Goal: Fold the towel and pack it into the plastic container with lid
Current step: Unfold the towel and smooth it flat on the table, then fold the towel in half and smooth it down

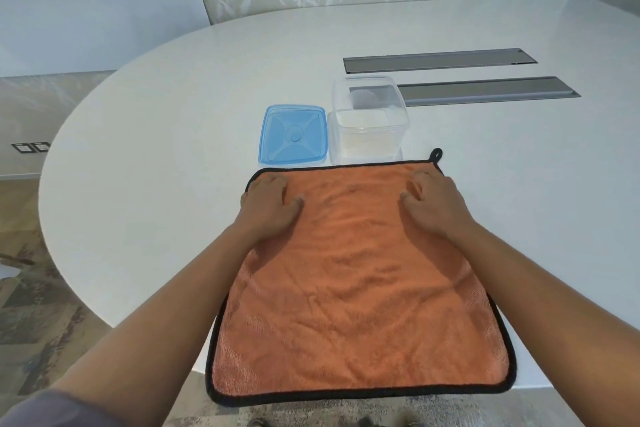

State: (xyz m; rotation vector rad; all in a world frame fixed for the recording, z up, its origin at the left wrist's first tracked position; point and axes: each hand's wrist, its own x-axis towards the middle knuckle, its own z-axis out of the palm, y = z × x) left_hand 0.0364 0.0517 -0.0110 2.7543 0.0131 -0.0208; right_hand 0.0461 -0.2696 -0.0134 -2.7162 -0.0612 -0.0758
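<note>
On the table [138, 149], your towel [360, 288] lies unfolded; left hand [270, 204] and right hand [433, 208] rest flat, fingers loose, gripping nothing (container [369, 135] empty, lid [292, 135] off).

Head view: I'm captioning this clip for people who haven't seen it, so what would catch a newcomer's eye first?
The orange towel with black edging dominates, spread flat on the white table, its near edge hanging over the side. The left hand and right hand rest on its far corners. Just beyond sit a blue lid and, to its right, an open clear container.
</note>
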